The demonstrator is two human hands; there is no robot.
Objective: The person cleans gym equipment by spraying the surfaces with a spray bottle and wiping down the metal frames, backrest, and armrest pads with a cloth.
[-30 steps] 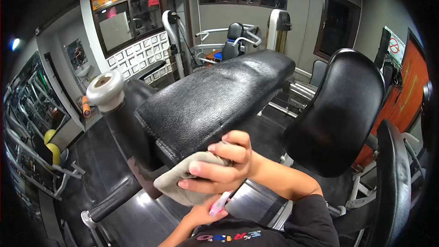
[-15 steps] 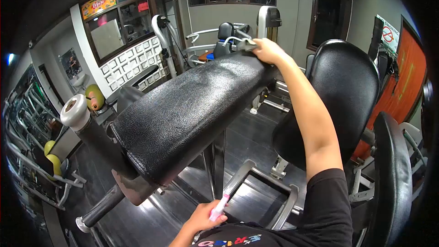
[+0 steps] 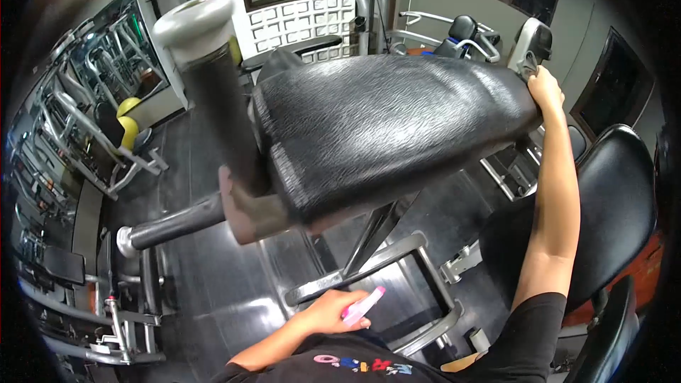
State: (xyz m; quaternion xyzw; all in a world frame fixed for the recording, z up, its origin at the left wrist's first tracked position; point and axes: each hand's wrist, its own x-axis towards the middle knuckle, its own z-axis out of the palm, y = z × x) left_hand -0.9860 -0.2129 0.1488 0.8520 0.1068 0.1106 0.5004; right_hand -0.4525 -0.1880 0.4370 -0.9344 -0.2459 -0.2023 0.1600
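Observation:
A long black padded cushion of a gym machine lies across the middle of the view. At its far right end is my right hand, closed on a grey cloth, much of which the hand hides. Low in the view, near my shirt, my left hand is wrapped round a small pink and white bottle. That hand is below the cushion and apart from it.
A post with a pale round cap rises left of the cushion. A black seat back stands at the right. A metal frame is on the floor below. Exercise machines and yellow balls are at the left.
My right hand has gone from the cushion's near end to its far end with the cloth. The view has turned left. My left hand still holds the bottle.

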